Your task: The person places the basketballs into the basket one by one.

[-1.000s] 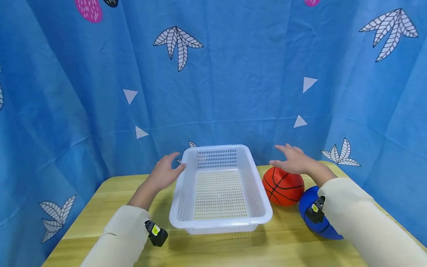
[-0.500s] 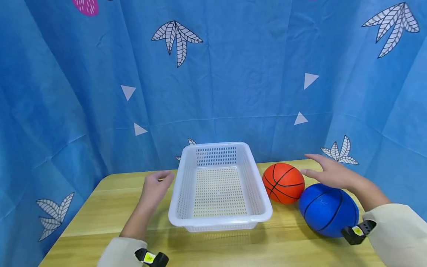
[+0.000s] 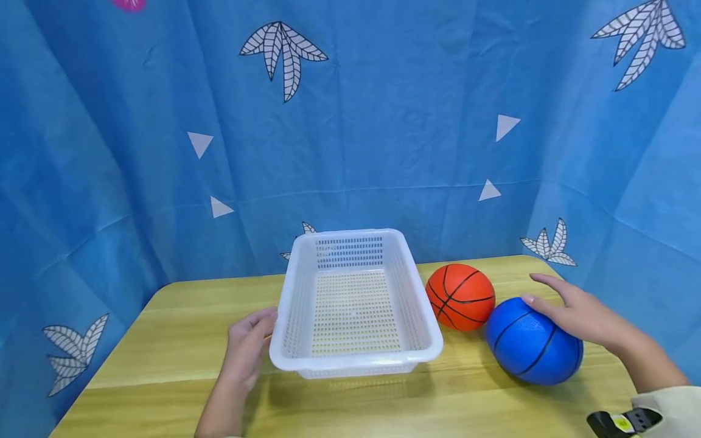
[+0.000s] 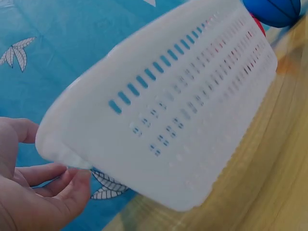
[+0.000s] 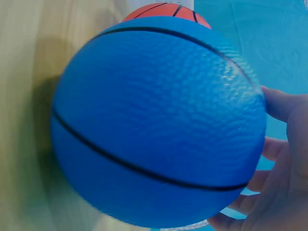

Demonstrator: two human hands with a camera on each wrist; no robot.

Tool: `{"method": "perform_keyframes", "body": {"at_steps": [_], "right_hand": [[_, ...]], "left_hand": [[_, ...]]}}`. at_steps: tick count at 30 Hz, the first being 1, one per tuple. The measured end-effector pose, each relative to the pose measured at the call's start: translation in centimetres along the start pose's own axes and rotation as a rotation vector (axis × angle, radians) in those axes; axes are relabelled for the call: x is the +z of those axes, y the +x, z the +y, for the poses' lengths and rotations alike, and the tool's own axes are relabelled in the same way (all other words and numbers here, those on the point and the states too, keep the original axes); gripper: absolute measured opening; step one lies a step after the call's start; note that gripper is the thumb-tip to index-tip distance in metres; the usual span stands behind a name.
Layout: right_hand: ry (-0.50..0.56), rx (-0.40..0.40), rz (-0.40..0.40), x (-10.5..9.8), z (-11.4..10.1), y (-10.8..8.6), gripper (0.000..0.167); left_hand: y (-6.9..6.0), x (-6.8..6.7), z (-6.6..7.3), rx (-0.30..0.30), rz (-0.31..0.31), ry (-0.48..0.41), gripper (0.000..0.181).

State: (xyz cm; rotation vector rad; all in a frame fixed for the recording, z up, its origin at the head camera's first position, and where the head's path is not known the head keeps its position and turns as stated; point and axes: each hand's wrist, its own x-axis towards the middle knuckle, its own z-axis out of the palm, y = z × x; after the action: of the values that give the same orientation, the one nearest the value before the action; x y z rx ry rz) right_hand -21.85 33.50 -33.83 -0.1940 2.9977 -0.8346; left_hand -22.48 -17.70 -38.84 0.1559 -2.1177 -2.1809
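Observation:
A white plastic basket (image 3: 356, 363) with perforated walls stands on the table. My left hand (image 3: 246, 347) is at its left rim; in the left wrist view, the fingers (image 4: 72, 190) curl about the rim near a corner and hold it. A blue ball with black lines (image 3: 531, 347) rests on the table to the right. My right hand (image 3: 580, 313) lies over its upper right side, fingers spread and lightly bent. In the right wrist view, the fingertips (image 5: 274, 102) are close against the blue ball (image 5: 159, 125); firm contact is hard to judge.
A red ball with black lines (image 3: 460, 298) sits between the basket and the blue ball. The light wooden table (image 3: 164, 347) has its far edge against a blue patterned curtain (image 3: 405, 121), which also hangs at both sides.
My left hand has moved down and against the basket's left rim. My right hand has shifted right, from above the red ball to the blue ball. The view has tilted slightly.

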Motion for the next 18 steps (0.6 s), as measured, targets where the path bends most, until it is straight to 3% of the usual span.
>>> {"method": "perform_keyframes", "body": {"at_steps": [12, 18], "right_hand": [[0.239, 0.129, 0.038, 1.8, 3.1, -2.3, 0.074], [0.306, 0.125, 0.055, 2.9, 2.9, -2.5, 0.073]], "left_hand": [[-0.2, 0.5, -0.3, -0.021, -0.037, -0.005, 0.037], [-0.2, 0.6, -0.5, -0.027, -0.034, -0.01, 0.036]]}}
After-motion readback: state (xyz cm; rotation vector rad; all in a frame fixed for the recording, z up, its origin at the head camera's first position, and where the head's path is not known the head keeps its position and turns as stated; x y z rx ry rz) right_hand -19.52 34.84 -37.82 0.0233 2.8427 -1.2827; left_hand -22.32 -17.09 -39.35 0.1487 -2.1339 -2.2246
